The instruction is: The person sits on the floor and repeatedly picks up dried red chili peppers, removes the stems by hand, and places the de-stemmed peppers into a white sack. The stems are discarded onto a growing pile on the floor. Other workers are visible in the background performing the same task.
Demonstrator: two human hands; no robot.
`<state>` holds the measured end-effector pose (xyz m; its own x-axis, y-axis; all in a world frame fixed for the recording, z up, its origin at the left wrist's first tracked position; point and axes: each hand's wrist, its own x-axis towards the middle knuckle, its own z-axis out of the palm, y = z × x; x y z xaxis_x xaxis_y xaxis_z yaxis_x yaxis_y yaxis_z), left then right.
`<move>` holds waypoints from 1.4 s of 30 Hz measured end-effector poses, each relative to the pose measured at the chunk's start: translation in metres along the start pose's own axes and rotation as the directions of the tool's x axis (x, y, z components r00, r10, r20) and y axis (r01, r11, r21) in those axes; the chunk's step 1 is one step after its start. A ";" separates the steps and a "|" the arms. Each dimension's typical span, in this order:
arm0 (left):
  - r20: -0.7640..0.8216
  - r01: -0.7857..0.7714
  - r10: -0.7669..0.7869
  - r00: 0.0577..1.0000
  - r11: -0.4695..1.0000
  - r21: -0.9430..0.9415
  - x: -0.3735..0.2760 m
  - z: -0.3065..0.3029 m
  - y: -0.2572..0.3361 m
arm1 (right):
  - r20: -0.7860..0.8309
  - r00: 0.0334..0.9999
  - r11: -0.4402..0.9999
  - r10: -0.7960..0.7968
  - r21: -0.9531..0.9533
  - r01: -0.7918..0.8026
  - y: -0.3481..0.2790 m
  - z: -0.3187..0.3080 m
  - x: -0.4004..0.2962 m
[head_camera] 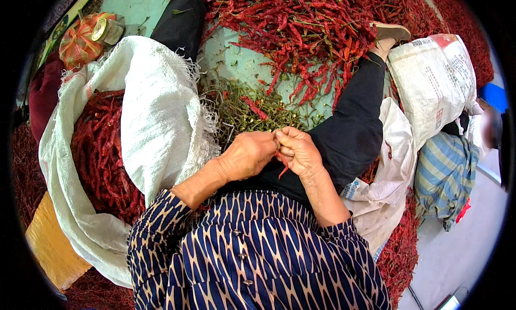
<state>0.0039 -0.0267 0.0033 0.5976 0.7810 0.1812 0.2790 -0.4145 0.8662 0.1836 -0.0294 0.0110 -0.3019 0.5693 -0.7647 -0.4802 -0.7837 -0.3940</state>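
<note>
Both my hands meet in front of my lap, over a dried red chili pepper (284,165). Its thin tip hangs down below the fingers of my right hand (300,150), which pinches it between thumb and fingertips. My left hand (250,153) is curled, its fingertips closed at the chili's upper end; the exact grip there is hidden. Just beyond the hands lies a heap of green-brown chili stems (258,116), with a loose red chili (254,107) on top. Farther out, a large pile of dried red chilies (298,31) spreads between my legs.
At left, an open white woven sack (161,108) holds red chilies (102,156). A jar (108,31) stands near an orange striped bag (80,42). Printed white sacks (435,80) and a blue striped cloth bundle (445,177) lie at right. A person (492,128) is partly visible there.
</note>
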 end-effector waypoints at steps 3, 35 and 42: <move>-0.040 0.328 -0.359 0.932 0.888 -0.322 -0.002 0.004 0.003 | -0.085 0.981 0.983 -0.174 -0.071 0.168 0.005 0.010 0.002; -0.525 0.674 -0.603 0.601 0.735 -0.074 -0.090 -0.184 0.076 | 0.236 0.790 -0.242 -0.566 -0.963 0.115 -0.016 0.001 0.046; 0.094 0.675 -0.833 0.546 0.371 -0.638 0.008 -0.072 0.030 | 0.237 0.781 -0.230 -0.578 -0.965 0.123 -0.014 0.002 0.040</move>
<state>-0.0371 0.0003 0.0641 0.1643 0.7277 -0.6659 0.0267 0.6715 0.7405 0.1768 0.0051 -0.0127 -0.1533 0.9565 -0.2482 0.8685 0.0106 -0.4956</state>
